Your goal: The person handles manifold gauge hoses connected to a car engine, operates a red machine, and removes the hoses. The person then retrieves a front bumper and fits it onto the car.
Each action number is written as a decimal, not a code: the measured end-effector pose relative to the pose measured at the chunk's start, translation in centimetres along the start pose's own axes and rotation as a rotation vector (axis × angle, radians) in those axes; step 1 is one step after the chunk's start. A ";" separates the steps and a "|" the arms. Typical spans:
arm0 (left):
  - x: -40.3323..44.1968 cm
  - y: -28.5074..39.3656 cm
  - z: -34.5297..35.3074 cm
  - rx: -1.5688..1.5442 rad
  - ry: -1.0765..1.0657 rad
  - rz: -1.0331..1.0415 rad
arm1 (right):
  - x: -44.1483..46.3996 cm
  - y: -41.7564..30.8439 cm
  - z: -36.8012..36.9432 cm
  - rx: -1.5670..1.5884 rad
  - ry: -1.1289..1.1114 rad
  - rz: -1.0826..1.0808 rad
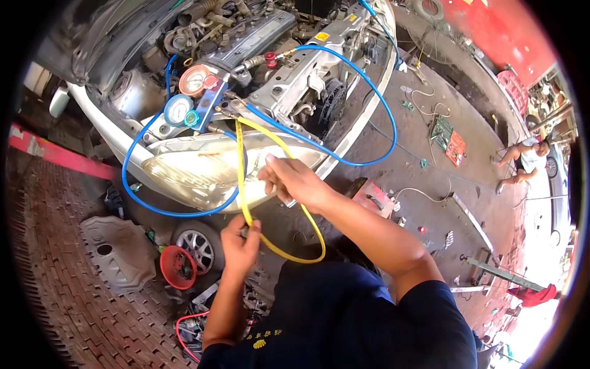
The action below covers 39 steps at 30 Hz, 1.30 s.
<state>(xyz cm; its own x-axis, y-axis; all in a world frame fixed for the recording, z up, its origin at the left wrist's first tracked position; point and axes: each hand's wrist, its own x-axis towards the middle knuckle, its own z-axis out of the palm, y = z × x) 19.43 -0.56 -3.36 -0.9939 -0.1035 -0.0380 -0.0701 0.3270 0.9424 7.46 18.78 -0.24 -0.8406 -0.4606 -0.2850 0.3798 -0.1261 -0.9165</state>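
Yellow hose [242,178] lies between the fingers of the left hand [239,247], which are clamped on it from both sides; from them one run climbs toward the gauge set [210,106], while a slack loop bows out below and to the right. The right hand [295,179] is above and to the right of that grip, thumb and forefinger raised and the other fingers curled in over the loop; something pale shows beneath them, but I cannot tell whether they are closed on it. Beyond the fingers is the headlight [196,172] of the open-fronted car, with the dials of the gauge set up and to the left of both hands. One blue hose [166,213] sweeps round on the far side of the left fingers, and another blue hose [395,126] arcs wide beyond the right ones. For good handling, a firm pinch without flattening the wall seems best, with enough slack between the left fingers and the gauge set that no pull reaches its fittings. The right fingers would do well to guide the loop so it neither twists nor snags on the blue hoses, and to spare the headlight from any metal end.
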 end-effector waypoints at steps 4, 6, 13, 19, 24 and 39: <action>-0.4 -2.0 -0.8 0.355 0.035 -0.069 | -5.8 4.7 -5.9 -0.025 -0.035 0.029; -1.0 -2.2 0.7 0.331 0.067 -0.051 | -8.8 7.1 -8.9 0.004 -0.028 0.044; -0.6 1.7 3.7 0.523 0.490 0.201 | -17.4 11.8 -16.9 -0.411 0.131 0.059; -1.8 9.8 10.8 0.004 0.232 0.468 | -21.1 10.2 -19.0 -0.354 0.072 -0.046; -3.0 9.4 23.9 -0.058 -0.400 0.350 | -21.0 7.9 -17.7 0.226 -0.024 -0.120; -2.1 3.9 31.0 -0.901 -0.509 -0.099 | -21.0 12.3 -21.0 -0.136 0.366 -0.103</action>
<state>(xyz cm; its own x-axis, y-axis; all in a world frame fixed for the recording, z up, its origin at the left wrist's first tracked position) 18.56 30.07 -9.90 -0.9201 0.3860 -0.0669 -0.2719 -0.5061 0.8185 21.64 45.31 -11.40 -0.9628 -0.1056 -0.2486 0.2526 -0.0261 -0.9672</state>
